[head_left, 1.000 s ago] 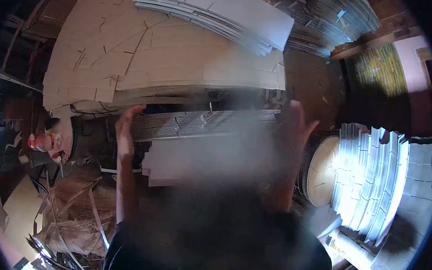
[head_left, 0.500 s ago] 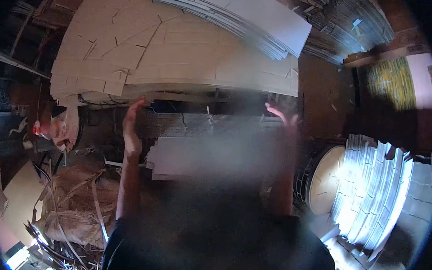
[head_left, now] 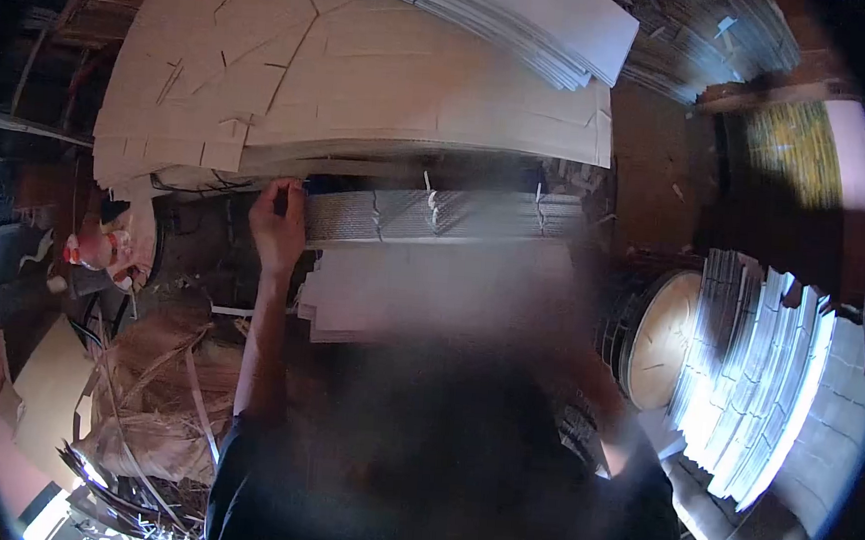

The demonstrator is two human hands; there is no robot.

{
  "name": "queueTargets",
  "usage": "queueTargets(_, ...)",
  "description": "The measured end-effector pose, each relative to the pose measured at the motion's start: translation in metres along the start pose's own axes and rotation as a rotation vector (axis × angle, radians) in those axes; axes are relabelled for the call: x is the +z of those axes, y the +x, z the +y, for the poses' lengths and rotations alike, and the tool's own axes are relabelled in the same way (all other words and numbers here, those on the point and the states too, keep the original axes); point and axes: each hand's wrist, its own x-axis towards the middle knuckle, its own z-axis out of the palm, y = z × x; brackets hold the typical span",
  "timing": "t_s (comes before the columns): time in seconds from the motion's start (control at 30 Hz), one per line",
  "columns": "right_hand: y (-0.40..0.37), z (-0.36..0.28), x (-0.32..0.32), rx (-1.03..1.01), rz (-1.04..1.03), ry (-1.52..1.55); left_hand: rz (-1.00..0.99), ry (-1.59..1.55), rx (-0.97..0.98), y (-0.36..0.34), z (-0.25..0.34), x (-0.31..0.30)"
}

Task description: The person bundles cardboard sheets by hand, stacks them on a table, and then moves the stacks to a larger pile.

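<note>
My left hand (head_left: 277,221) is at the left end of a corrugated cardboard stack (head_left: 341,215), its fingers curled and pressed together. Whatever it pinches is too small to make out. White ties or strips cross the stack's ribbed face. My right forearm (head_left: 590,386) reaches up from the lower right, but a hazy smear hides the hand and its fingers. Between the arms, pale flat sheets (head_left: 381,292) lie below the ribbed stack, partly covered by the same haze.
Large brown cardboard sheets (head_left: 365,85) fill the top, with white sheets (head_left: 540,17) on them. At the right are a round wooden-faced drum (head_left: 666,337) and brightly lit stacked cardboard (head_left: 756,373). A brown wrapped bundle (head_left: 158,391) with straps lies lower left.
My left hand has gone from upright and open to curled at the stack's end. My right hand has dropped out of clear sight. The ribbed stack shows more clearly and higher.
</note>
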Motion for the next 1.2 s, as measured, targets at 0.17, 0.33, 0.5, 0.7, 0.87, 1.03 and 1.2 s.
queueTargets(0.17,0.021,0.053,0.041,0.086,0.096,0.052,-0.025,-0.002,0.007,0.001,0.0,-0.012)
queueTargets(0.33,0.07,0.037,0.003,0.307,0.476,0.129,-0.298,-0.383,-0.101,0.009,-0.001,-0.031)
queueTargets(0.5,0.079,0.032,0.002,0.373,0.723,0.038,-0.287,-0.427,-0.092,-0.002,0.003,-0.033)
queueTargets(0.7,0.072,0.098,0.014,0.427,0.944,0.406,-0.247,-0.449,-0.032,-0.009,0.007,-0.022)
queueTargets(0.87,0.11,0.13,0.059,0.31,0.934,1.644,-0.453,-0.368,0.011,-0.004,0.01,-0.04)
queueTargets(1.03,0.101,0.096,0.002,0.451,0.679,0.594,-0.358,-0.114,0.157,-0.008,-0.001,-0.024)
queueTargets(1.2,0.096,0.039,-0.064,0.579,0.883,0.369,-0.318,0.202,0.266,-0.02,0.016,-0.025)
